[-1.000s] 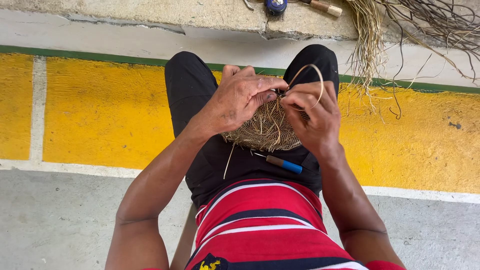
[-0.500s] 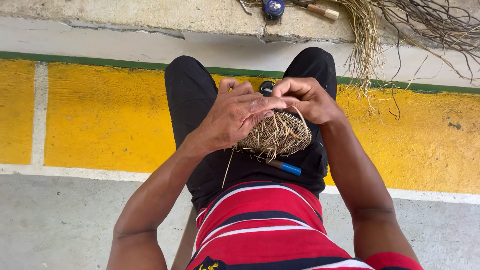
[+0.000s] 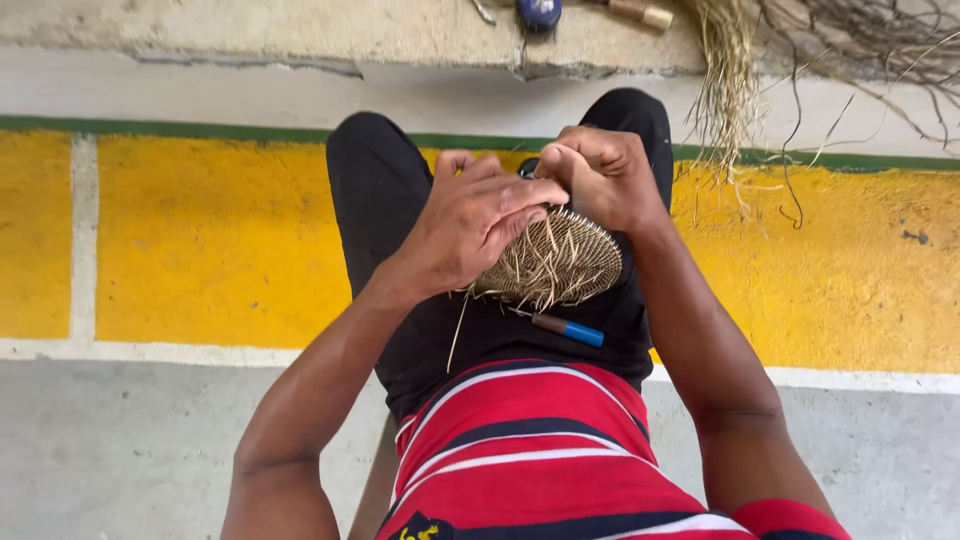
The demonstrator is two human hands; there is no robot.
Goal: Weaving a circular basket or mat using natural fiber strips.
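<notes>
The small woven fibre disc (image 3: 555, 262) lies on the lap, long axis left to right; left hand (image 3: 470, 225) clamps its near-left edge, right hand (image 3: 600, 175) pinches the far rim

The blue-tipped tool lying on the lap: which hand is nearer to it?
Left. The left hand holds the woven disc just above the blue-tipped tool; the right hand is higher, at the disc's far edge.
</notes>
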